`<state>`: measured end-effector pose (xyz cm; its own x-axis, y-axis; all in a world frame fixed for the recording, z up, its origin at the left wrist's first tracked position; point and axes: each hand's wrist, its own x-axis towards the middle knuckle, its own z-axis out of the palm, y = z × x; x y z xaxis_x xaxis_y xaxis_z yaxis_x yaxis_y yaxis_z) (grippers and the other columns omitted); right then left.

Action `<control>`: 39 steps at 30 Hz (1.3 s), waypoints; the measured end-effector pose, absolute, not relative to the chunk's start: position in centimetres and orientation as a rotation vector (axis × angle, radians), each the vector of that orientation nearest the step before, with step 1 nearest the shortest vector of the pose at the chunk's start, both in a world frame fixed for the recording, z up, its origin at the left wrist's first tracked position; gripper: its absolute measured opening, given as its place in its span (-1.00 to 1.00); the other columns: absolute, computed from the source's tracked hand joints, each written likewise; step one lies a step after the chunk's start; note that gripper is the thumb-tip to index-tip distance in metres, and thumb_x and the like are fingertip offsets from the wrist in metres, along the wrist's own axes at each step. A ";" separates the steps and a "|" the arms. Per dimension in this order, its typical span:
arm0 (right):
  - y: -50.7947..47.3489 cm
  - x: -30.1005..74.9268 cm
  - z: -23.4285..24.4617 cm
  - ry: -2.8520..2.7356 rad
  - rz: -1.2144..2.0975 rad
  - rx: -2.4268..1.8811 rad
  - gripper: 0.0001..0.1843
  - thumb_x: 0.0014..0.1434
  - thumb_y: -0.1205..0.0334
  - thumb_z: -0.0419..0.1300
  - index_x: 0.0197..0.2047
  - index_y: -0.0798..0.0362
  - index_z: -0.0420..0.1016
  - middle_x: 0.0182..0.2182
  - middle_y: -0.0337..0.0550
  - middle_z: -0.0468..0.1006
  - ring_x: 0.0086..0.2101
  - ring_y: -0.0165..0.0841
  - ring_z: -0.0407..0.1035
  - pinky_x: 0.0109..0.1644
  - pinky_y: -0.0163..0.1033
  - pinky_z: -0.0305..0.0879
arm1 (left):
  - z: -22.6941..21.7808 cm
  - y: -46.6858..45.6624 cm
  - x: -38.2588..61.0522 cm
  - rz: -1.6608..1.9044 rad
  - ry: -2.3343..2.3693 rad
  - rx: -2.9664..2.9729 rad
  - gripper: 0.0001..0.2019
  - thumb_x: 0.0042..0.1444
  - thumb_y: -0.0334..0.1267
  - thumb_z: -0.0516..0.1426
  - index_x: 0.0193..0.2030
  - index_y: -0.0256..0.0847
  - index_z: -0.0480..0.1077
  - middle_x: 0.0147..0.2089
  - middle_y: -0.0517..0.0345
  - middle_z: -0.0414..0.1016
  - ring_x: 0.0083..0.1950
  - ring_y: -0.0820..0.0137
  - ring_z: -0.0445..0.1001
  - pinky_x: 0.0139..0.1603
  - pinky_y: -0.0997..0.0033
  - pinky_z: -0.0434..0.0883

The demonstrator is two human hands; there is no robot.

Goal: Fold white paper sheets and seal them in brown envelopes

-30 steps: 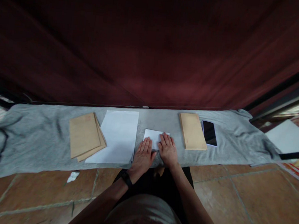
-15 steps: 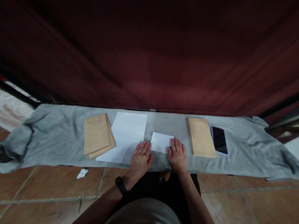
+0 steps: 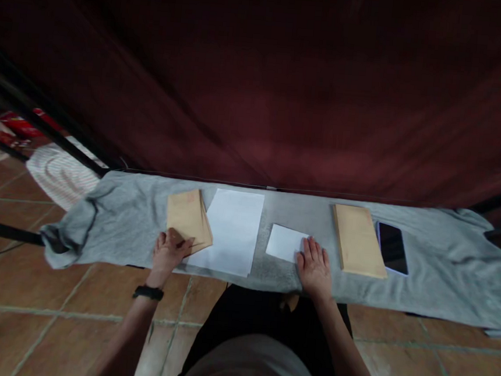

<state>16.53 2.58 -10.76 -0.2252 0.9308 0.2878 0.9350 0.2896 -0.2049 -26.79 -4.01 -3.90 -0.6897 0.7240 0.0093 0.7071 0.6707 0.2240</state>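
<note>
My left hand (image 3: 168,251), with a dark band on the wrist, is at the near edge of a small stack of brown envelopes (image 3: 186,211). Its fingers curl over the lower left corner of the top envelope, the thumb lying along the near edge. Flat with fingers stretched, my right hand (image 3: 315,268) rests by a small folded white paper (image 3: 286,242), fingertips touching its right end. Large white sheets (image 3: 235,227) lie between the envelopes and the folded paper, partly under the envelopes.
A thicker stack of brown envelopes (image 3: 360,241) lies right of my right hand, beside a phone (image 3: 393,248). Everything sits on a grey cloth (image 3: 120,217) over a narrow surface. A dark red curtain (image 3: 273,125) hangs behind it. Below are floor tiles (image 3: 92,291).
My left hand has moved left from beside the folded paper to the brown envelopes and closed on their near corner. My right hand stays at the folded paper. The view has shifted left.
</note>
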 end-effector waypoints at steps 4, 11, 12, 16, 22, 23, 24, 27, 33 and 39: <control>2.6 16.6 -10.9 -2.213 -0.027 -1.694 -0.40 0.44 0.07 -0.14 0.45 0.15 0.11 0.40 0.08 0.15 0.37 -0.10 0.03 0.42 0.11 -0.10 | -3.8 -4.2 -26.6 0.329 2.812 1.308 -0.17 0.15 0.17 0.13 0.41 -0.36 0.10 0.24 -0.33 0.37 0.25 -0.08 0.36 0.18 0.03 0.32; 2.6 16.7 -10.7 -2.213 -0.013 -1.676 -0.39 0.43 0.08 -0.13 0.45 0.14 0.10 0.39 0.09 0.17 0.36 -0.10 0.04 0.42 0.12 -0.08 | -3.4 -4.2 -26.0 0.417 2.896 1.382 -0.14 0.09 0.14 0.22 0.38 -0.39 0.13 0.06 -0.28 0.39 0.08 -0.04 0.41 0.06 0.08 0.35; 2.6 16.7 -10.7 -2.209 -0.012 -1.673 -0.39 0.43 0.08 -0.13 0.45 0.14 0.10 0.39 0.09 0.17 0.36 -0.10 0.05 0.42 0.13 -0.08 | -3.4 -4.3 -26.0 0.459 2.898 1.389 -0.14 0.08 0.12 0.24 0.38 -0.39 0.14 0.05 -0.26 0.39 0.07 -0.02 0.40 0.04 0.09 0.35; 2.6 16.8 -10.9 -2.202 -0.016 -1.660 -0.39 0.43 0.07 -0.14 0.45 0.14 0.10 0.39 0.10 0.17 0.36 -0.09 0.06 0.41 0.14 -0.07 | -3.3 -4.5 -25.9 0.671 2.907 1.370 -0.15 0.07 -0.02 0.29 0.39 -0.38 0.07 -0.01 -0.16 0.39 -0.01 0.05 0.41 -0.01 0.14 0.36; 2.7 17.0 -11.0 -2.221 -0.035 -1.641 -0.40 0.44 0.07 -0.15 0.43 0.16 0.14 0.39 0.13 0.18 0.35 -0.09 0.07 0.40 0.14 -0.05 | -1.7 -4.2 -25.6 0.955 2.836 1.174 -0.40 0.19 -0.22 0.21 0.33 -0.29 0.15 -0.16 -0.02 0.46 -0.22 0.21 0.44 -0.23 0.29 0.33; 2.7 17.0 -11.0 -2.224 -0.043 -1.638 -0.40 0.45 0.06 -0.15 0.43 0.16 0.14 0.39 0.13 0.18 0.35 -0.09 0.08 0.40 0.14 -0.05 | -1.2 -4.0 -25.5 1.031 2.815 1.151 -0.48 0.19 -0.24 0.19 0.27 -0.26 0.23 -0.22 0.04 0.45 -0.28 0.25 0.43 -0.27 0.32 0.31; 2.7 17.0 -11.0 -2.225 -0.052 -1.636 -0.40 0.45 0.06 -0.16 0.42 0.16 0.15 0.38 0.13 0.18 0.34 -0.10 0.08 0.40 0.13 -0.06 | -0.7 -3.8 -25.3 1.144 2.775 1.136 -0.57 0.19 -0.28 0.17 0.20 -0.24 0.28 -0.28 0.10 0.43 -0.32 0.30 0.41 -0.30 0.36 0.30; 2.6 17.0 -11.0 -2.225 -0.073 -1.623 -0.41 0.45 0.06 -0.16 0.42 0.17 0.16 0.38 0.13 0.19 0.34 -0.09 0.09 0.40 0.12 -0.05 | 1.0 -2.6 -24.0 1.613 2.453 0.991 -0.66 0.16 -0.37 0.12 0.09 -0.19 0.30 -0.41 0.28 0.34 -0.42 0.42 0.37 -0.40 0.47 0.29; 2.6 17.0 -11.1 -2.203 -0.077 -1.613 -0.41 0.44 0.08 -0.11 0.43 0.14 0.14 0.37 0.13 0.22 0.33 -0.10 0.11 0.40 0.12 -0.05 | 1.8 -1.3 -17.5 1.900 1.557 0.307 -0.40 -0.12 -0.48 0.25 0.09 -0.03 0.27 -0.41 0.44 0.31 -0.41 0.51 0.46 -0.36 0.48 0.49; 2.6 16.7 -10.6 -2.202 -0.036 -1.636 -0.41 0.43 0.12 -0.09 0.44 0.13 0.12 0.38 0.11 0.20 0.34 -0.12 0.08 0.41 0.11 -0.08 | -1.1 -2.7 -8.8 1.500 1.245 0.031 -0.68 -0.22 -0.51 0.35 -0.35 -0.19 0.36 -0.45 0.31 0.48 -0.42 0.47 0.54 -0.35 0.48 0.51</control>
